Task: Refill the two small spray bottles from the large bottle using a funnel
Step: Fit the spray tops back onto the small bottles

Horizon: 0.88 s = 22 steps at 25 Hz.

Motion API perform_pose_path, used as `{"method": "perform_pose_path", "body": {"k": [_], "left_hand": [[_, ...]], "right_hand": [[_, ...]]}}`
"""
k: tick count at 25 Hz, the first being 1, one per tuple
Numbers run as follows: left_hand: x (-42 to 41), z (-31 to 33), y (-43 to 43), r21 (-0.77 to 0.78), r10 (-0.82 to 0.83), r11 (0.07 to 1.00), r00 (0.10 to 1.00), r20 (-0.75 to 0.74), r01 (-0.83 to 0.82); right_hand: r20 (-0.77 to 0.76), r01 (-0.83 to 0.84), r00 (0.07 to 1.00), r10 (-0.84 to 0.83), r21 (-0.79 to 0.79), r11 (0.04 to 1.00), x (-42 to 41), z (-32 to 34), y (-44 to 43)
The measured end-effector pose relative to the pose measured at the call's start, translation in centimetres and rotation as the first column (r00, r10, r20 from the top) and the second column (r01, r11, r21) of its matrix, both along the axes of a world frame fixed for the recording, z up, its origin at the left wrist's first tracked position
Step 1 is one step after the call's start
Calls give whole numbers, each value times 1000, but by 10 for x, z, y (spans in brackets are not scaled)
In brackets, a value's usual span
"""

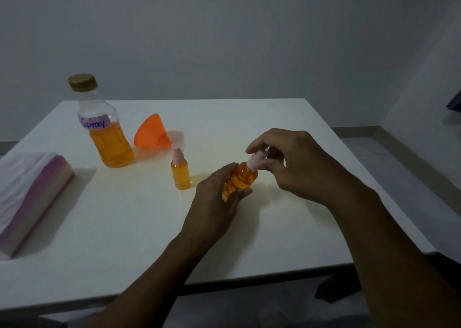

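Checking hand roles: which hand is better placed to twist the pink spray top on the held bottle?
Probably right: the right hand pinches the pink plastic spray top, while the left hand grips the small clear bottle of orange liquid by its body, steadying it.

White table (274,118) before a plain grey wall (224,28) (dim light), pale floor (389,168) beyond.

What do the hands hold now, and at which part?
The left hand grips the tilted small spray bottle around its orange body; the right hand pinches its pink spray head.
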<state>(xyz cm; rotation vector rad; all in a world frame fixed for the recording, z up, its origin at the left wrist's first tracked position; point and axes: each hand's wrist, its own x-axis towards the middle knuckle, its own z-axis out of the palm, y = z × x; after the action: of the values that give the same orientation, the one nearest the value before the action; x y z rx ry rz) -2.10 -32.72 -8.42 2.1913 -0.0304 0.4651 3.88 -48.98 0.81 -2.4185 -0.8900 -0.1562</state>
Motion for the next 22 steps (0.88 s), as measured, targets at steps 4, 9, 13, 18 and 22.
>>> {"method": "perform_pose_path", "body": {"k": [4,9,13,18,22], "left_hand": [[0,0,-7,-42,-14,999,1000,-6,14],[2,0,-13,-66,-41,997,999,3,41],[4,-1,-11,-89,-27,996,999,-32,24],[5,-2,-5,-89,-16,996,999,-32,13],[3,0,-2,-91,-13,996,1000,-27,11]], "right_hand": [[60,192,980,-189,-57,980,2,-2,0],[-193,103,977,-86,79,992,4,-3,-13],[-169,-11,983,65,302,953,3,-8,-13],[-215,67,977,-10,260,963,5,-13,-8],[-248,4,964,98,382,924,3,-14,-4]]}}
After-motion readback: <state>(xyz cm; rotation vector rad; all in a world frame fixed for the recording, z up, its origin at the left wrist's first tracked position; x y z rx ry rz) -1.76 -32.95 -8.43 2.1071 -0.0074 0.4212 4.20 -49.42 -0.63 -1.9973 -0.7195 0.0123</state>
